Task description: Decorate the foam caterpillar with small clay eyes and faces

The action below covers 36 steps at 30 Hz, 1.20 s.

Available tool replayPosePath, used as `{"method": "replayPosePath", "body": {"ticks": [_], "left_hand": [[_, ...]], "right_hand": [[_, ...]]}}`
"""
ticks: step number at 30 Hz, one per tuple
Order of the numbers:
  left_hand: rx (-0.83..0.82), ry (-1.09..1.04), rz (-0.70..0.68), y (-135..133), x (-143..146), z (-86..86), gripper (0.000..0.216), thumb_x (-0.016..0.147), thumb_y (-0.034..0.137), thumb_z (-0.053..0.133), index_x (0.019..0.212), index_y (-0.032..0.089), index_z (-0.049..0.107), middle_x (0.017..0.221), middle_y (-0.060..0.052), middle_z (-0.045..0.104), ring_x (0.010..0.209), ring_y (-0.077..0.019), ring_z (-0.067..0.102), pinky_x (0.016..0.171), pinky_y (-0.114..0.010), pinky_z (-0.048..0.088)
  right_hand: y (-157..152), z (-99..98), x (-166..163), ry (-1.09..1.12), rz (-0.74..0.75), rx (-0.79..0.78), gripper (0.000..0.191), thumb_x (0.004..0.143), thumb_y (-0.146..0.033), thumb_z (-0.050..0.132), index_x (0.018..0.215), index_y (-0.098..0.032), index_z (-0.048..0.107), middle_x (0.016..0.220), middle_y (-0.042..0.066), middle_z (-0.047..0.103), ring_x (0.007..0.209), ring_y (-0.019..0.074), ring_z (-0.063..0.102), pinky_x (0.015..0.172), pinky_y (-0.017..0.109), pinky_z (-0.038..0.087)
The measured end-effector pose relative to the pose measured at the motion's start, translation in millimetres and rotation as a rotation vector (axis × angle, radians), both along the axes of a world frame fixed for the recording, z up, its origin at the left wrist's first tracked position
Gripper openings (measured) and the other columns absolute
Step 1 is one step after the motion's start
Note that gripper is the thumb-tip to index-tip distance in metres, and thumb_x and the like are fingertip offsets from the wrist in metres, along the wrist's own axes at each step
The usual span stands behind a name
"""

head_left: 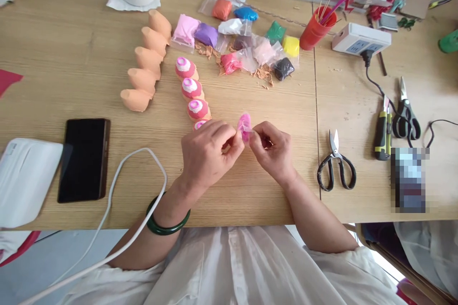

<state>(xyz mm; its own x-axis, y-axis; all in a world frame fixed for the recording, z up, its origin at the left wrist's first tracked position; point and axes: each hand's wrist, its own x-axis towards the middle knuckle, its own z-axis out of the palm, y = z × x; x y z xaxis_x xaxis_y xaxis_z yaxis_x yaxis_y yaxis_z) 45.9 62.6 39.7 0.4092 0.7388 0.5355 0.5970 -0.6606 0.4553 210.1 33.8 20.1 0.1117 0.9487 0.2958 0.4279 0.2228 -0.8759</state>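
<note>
Four decorated cups show in a row on the bench, each coated in dark pink, then white, with a brighter pink ring shape at the tip. The nearest of them is partly hidden behind the left hand, so whether it is finished, or whether more follow it, I cannot tell.

Just beyond that row's near end, between the hands and a little above the bench, is a small pink packet, which looks like soft clay in clear film. The left hand's thumb and forefinger are pinched together on one side of it; the fingers of the right hand are clamped on the other, apparently on the film.

Judging by how things lie, the colouring is well along on the visible part of this row, while the pink is being dealt with in the fingers. To the left stand five plain orange cups, joined in a line and bare of any pink or white; if they are meant to match, all that decoration is left to do.

Past both rows lie more clay packets in several colours, with orange scraps among them. Scissors rest to the right, well apart from the hands.
</note>
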Motion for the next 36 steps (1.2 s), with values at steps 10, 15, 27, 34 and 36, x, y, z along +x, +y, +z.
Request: {"method": "replayPosePath", "body": {"ticks": [10, 15, 27, 34, 36], "left_hand": [[-0.084, -0.056, -0.002, -2, 2, -0.9, 0.032, 0.1, 0.018, 0.06, 0.07, 0.021, 0.05, 0.061, 0.004, 0.054, 0.059, -0.0119, 0.051, 0.061, -0.029, 0.036], [-0.147, -0.131, 0.0, -2, 1, 1.2, 0.031, 0.102, 0.021, 0.06, 0.071, 0.021, 0.052, 0.063, 0.004, 0.057, 0.06, -0.0105, 0.052, 0.06, -0.028, 0.037], [-0.216, -0.156, -0.03, -3, 4, 2.4, 0.033, 0.102, 0.02, 0.06, 0.07, 0.02, 0.051, 0.06, 0.005, 0.05, 0.058, -0.0106, 0.046, 0.057, -0.026, 0.036], [-0.282, -0.196, -0.055, -3, 2, 4.9, 0.032, 0.104, 0.02, 0.055, 0.072, 0.021, 0.05, 0.062, 0.004, 0.053, 0.057, -0.0103, 0.047, 0.058, -0.025, 0.039], [-0.296, -0.199, -0.052, -3, 2, 4.1, 0.03, 0.104, 0.02, 0.055, 0.073, 0.021, 0.053, 0.064, 0.003, 0.057, 0.059, -0.0102, 0.049, 0.058, -0.025, 0.04]], "right_hand": [[5, 8.3, 15, 0.661, 0.074, -0.302, 0.012, 0.088, -0.02, 0.069, 0.099, -0.02, 0.068, 0.093, 0.003, 0.069, 0.076, 0.0126, 0.066, 0.061, 0.026, 0.061], [-3, 17.4, 11, 0.547, 0.005, -0.098, 0.006, 0.102, -0.023, 0.064, 0.104, -0.023, 0.07, 0.111, 0.006, 0.077, 0.089, 0.0156, 0.078, 0.077, 0.033, 0.071], [-14, 24.2, 7, -0.15, 0.027, 0.306, 0.026, 0.096, -0.007, 0.069, 0.11, -0.029, 0.073, 0.096, 0.003, 0.084, 0.085, 0.0212, 0.072, 0.071, 0.039, 0.061], [-6, 19.3, 7, -0.317, 0.003, 0.301, 0.018, 0.095, -0.011, 0.071, 0.101, -0.028, 0.074, 0.113, 0.006, 0.079, 0.096, 0.0226, 0.068, 0.082, 0.043, 0.056], [-6, 16.7, 7, -0.332, -0.005, 0.291, 0.019, 0.095, -0.011, 0.071, 0.101, -0.029, 0.076, 0.116, 0.007, 0.078, 0.097, 0.0233, 0.066, 0.08, 0.042, 0.056]]}}
